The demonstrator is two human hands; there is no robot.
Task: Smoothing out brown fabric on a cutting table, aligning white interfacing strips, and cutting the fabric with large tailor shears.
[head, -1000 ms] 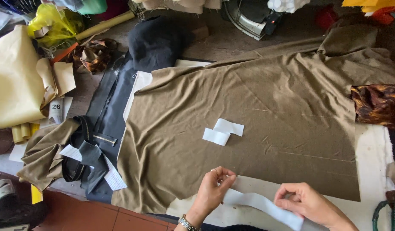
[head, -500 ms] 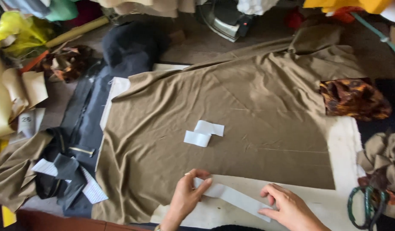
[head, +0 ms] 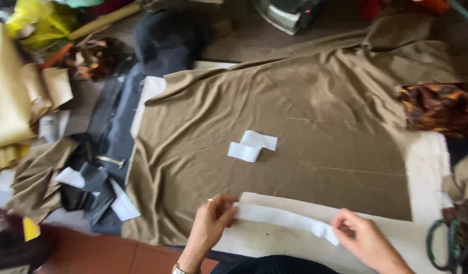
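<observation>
Both hands are pinching a long white strip (head: 287,219), left hand (head: 211,223) on one end and right hand (head: 361,238) on the other, stretched along the near edge of the olive cloth (head: 295,111) on the bench (head: 426,167). Two small white pieces (head: 252,146) sit mid-cloth, well apart, with bare cloth around them. Dark fabric (head: 112,127) crowds the left edge.

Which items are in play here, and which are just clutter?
In play: white strip, held at its ends by left hand and right hand; olive cloth; two small white pieces.

Clutter: patterned fabric, dark garment, yellow bag, iron.
</observation>
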